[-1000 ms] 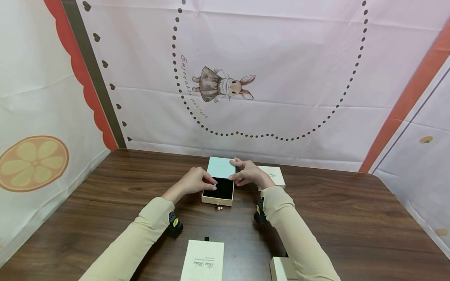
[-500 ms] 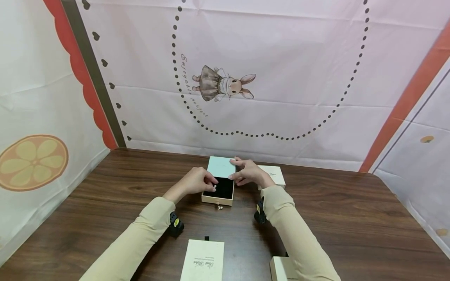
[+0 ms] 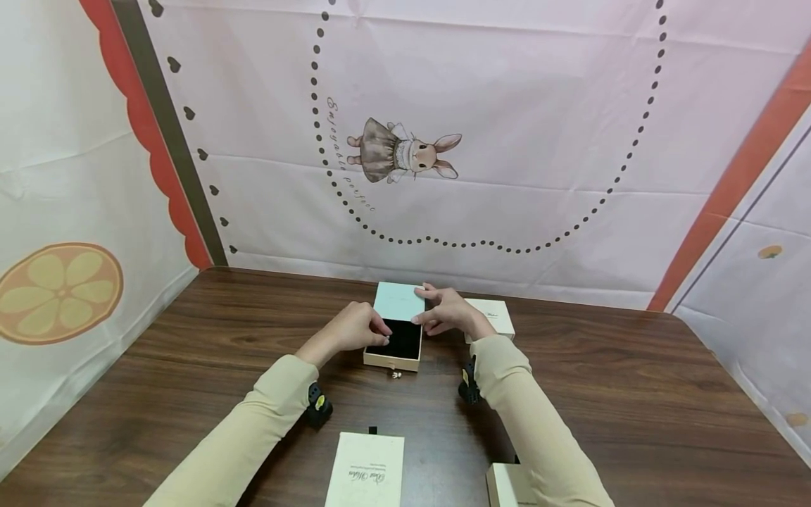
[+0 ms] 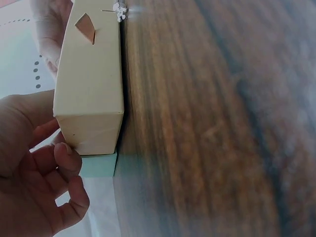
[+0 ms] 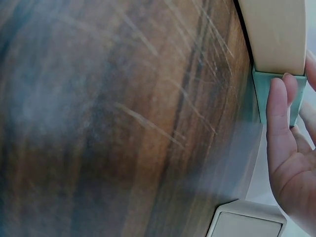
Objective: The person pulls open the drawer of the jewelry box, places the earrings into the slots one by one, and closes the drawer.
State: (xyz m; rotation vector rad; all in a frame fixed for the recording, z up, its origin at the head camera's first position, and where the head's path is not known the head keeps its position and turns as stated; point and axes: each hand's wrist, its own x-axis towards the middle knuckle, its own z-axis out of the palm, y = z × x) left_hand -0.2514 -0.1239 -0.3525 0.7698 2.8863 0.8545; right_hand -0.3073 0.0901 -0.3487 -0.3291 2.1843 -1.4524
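A small jewelry box stands near the back of the table, its light-blue sleeve (image 3: 398, 301) behind and its cream drawer (image 3: 391, 363) pulled toward me. The drawer's inside is black. My left hand (image 3: 352, 327) reaches over the drawer's left edge, thumb and index finger pinching a small pale piece (image 3: 387, 339) too tiny to identify. Its other fingers curl beside the drawer in the left wrist view. My right hand (image 3: 448, 313) holds the sleeve's right side. A silvery flower-shaped earring (image 4: 120, 11) lies on the table in front of the drawer.
A cream box (image 3: 491, 317) sits behind my right wrist. Nearer me lie a flat cream box (image 3: 366, 470) with a black tab and another cream box (image 3: 507, 486), partly under my right forearm. A printed cloth (image 3: 538, 127) hangs behind the table.
My left fingers shift very slightly above the drawer, and the pale piece between them shows less. My right hand, the jewelry box and the earring on the table stay in place.
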